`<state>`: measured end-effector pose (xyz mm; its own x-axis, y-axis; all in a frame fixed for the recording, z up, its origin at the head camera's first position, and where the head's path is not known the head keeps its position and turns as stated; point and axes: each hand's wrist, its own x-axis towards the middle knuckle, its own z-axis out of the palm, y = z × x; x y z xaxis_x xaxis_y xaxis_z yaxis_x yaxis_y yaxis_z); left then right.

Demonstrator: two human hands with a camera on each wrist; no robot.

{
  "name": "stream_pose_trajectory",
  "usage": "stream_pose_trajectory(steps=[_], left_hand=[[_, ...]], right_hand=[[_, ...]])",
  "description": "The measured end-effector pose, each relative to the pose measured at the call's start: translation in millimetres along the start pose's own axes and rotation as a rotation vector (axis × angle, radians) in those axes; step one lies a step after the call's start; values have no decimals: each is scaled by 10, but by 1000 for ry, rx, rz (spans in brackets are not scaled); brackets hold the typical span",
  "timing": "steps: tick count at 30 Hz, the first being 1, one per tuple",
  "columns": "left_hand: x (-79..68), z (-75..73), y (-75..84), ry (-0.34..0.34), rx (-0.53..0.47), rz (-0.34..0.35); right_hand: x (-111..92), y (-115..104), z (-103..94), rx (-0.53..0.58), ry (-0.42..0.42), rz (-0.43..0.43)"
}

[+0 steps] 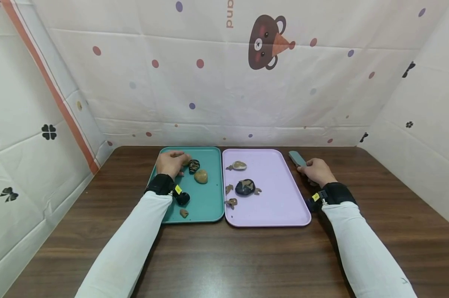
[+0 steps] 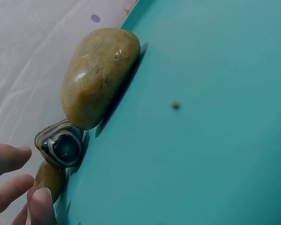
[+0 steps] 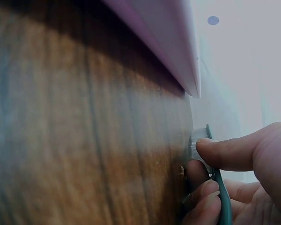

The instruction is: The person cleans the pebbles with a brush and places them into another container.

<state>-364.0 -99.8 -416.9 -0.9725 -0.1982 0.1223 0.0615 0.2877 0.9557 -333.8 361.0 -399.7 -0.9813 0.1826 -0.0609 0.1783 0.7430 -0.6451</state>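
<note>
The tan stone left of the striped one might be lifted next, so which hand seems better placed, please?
Left hand, probably: its fingertips are at the tan stone, while the right hand holds a green tool beyond the lilac tray.

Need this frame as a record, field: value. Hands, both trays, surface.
Left hand: over teal tray, fingers at small tan stone; grip unclear
Right hand: holds grey-green brush, right of lilac tray
Teal tray: small tan stone, dark striped stone, larger tan stone, brown piece
Lilac tray: dark patterned stone, pale stone, small brown pieces
Surface: wooden table
</note>
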Motion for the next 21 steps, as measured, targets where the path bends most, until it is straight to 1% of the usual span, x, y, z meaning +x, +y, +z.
stream_pose_trajectory(steps=[5, 9, 14, 18, 21], left_hand=[[-11, 11, 11, 17, 12, 25], [-41, 21, 43, 44, 23, 12], [-55, 37, 92, 79, 3, -7], [-60, 60, 125, 77, -6, 0], [-60, 84, 150, 75, -2, 21]], right_hand=[[4, -3, 0, 12, 6, 3], [-8, -20, -5, 29, 18, 2], [-27, -37, -17, 52, 39, -8], [-43, -52, -34, 59, 45, -21], [-52, -74, -51, 59, 47, -33]])
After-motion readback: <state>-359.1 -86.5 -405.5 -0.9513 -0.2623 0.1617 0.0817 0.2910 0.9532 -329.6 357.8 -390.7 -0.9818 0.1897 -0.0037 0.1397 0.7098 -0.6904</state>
